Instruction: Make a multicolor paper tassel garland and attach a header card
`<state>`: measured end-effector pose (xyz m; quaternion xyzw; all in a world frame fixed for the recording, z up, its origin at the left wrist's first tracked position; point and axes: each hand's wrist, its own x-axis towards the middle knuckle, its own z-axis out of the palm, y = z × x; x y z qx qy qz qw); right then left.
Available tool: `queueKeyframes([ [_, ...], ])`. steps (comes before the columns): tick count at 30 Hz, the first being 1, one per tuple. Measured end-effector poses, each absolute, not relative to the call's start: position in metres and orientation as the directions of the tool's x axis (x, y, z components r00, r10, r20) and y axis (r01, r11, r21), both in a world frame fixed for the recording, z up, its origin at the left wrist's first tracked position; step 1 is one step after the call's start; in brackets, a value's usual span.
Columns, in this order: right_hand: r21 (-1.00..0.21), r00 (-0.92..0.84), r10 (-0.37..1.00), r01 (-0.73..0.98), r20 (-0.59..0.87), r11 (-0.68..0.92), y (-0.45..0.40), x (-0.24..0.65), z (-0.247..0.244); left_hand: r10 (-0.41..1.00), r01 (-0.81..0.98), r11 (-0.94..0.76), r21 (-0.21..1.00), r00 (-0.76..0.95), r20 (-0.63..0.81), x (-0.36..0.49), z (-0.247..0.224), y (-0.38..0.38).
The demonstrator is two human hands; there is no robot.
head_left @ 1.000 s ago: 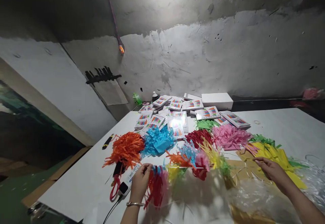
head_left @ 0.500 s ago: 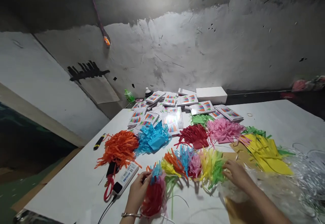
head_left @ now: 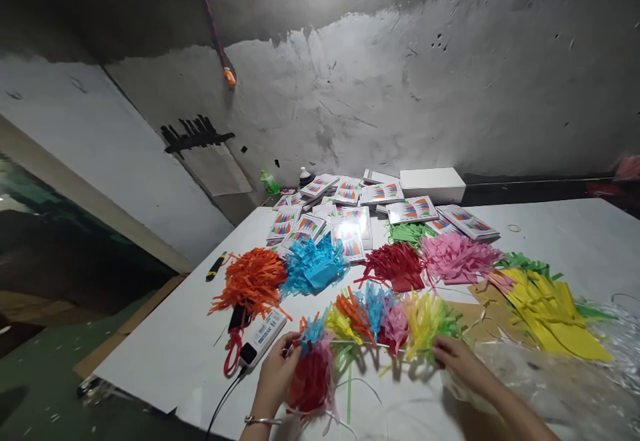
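A garland of paper tassels in orange, blue, pink, yellow and green lies along a thin white string across the table front. At its left end my left hand is closed, fingers pinching the string beside a blue tassel. Red tassels with pink strands hang below that hand. My right hand pinches the other end of the string near the green tassel. Between the hands the string runs nearly straight, with the tassels fanned out on its far side.
Behind lie piles of orange, blue, red, pink and yellow fringed paper. Printed packets and a white box stand farther back. A power strip, a cutter and clear plastic flank the hands.
My right hand has come down and now pinches the string end, which shows drawn nearly straight. My left hand keeps its hold. The whole view has shifted slightly.
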<state>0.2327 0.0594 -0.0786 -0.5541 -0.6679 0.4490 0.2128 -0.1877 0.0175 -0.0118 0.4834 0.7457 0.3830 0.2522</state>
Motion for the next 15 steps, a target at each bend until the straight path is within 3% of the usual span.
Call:
queueKeyframes([
  [5, -0.943, -0.158, 0.971, 0.31, -0.179, -0.123, 0.074, 0.264, -0.014, 0.915, 0.559, 0.208, 0.803, -0.401, 0.043, -0.201, 0.0, 0.019],
  [8, -0.953, -0.138, 0.978, 0.284, -0.155, -0.11, 0.073, 0.264, 0.022, 0.905, 0.618, 0.164, 0.769, -0.405, 0.132, -0.195, 0.013, 0.024],
  [10, -0.952, -0.159, 0.98, 0.299, -0.118, -0.066, 0.069, 0.254, 0.04, 0.893, 0.722, 0.119, 0.681, -0.377, 0.245, -0.178, 0.024, 0.026],
  [12, -0.947, -0.208, 0.974, 0.32, -0.087, -0.016, 0.064, 0.236, 0.052, 0.906, 0.824, 0.049, 0.564, -0.275, 0.323, -0.149, 0.035, 0.027],
  [15, -0.943, -0.296, 0.953, 0.331, -0.065, 0.038, 0.055, 0.202, 0.059, 0.959, 0.851, -0.109, 0.513, -0.045, 0.279, -0.094, 0.047, 0.025],
])
